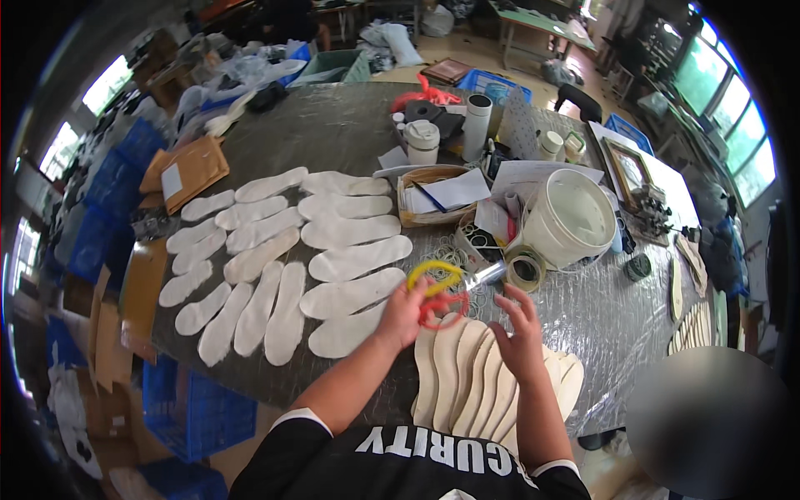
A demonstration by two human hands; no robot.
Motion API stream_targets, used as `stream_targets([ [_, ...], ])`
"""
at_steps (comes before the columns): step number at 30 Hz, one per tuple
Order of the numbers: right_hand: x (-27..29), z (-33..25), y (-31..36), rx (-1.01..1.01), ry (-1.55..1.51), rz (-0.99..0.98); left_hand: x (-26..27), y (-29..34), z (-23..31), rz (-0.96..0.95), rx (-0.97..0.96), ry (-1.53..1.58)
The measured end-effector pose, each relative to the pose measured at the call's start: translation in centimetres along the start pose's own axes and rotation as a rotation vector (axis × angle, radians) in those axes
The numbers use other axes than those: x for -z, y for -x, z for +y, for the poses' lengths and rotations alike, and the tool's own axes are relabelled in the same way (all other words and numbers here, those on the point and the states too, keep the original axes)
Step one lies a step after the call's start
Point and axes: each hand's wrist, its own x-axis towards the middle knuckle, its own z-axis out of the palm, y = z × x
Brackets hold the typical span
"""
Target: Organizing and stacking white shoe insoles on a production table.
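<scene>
My left hand is closed on the handles of a pair of scissors, one loop yellow and one red, with the shiny blades pointing right. My right hand has its fingers apart and holds nothing; it hovers over a fanned row of cream insoles at the near table edge. To the left, rows of fluffy white insoles lie flat, several of them close to my left hand. Beyond the blades sits a roll of tape, with pale green rubber bands scattered beside it.
A white bucket stands right of centre, next to a basket with papers. Bottles and a white cup are behind. A brown envelope lies far left. Blue crates stand on the floor by the table.
</scene>
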Motion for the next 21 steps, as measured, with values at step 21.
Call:
stream_targets([
  [21, 2.9, 10.2, 28.3, -1.222, 0.136, 0.62, 4.6, -12.0, 3.5, -0.008, -0.175, -0.779],
])
